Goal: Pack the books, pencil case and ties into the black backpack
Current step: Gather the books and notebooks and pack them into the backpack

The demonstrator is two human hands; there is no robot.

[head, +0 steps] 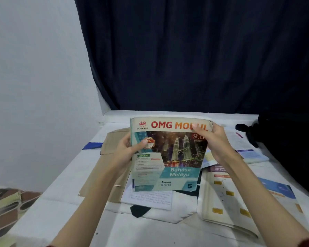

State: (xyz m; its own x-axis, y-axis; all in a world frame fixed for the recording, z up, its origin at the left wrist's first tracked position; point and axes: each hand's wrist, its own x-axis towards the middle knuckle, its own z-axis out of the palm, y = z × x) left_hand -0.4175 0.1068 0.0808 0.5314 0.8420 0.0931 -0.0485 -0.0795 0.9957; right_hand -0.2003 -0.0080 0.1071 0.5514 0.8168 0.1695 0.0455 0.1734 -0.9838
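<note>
Risk, judged: the Bahasa Melayu workbook (169,154) is soft-covered and worn, held clear of the table (61,193) at two edges only. It could sag, fan open or slip on the way to the black backpack (292,139) at far right, and may sweep the loose books (227,202) lying beneath.

Left hand (127,150): fingers curled behind the spine edge, thumb pressed on the cover.

Right hand (216,139): fingers curled over the top right corner, pinching it.
</note>
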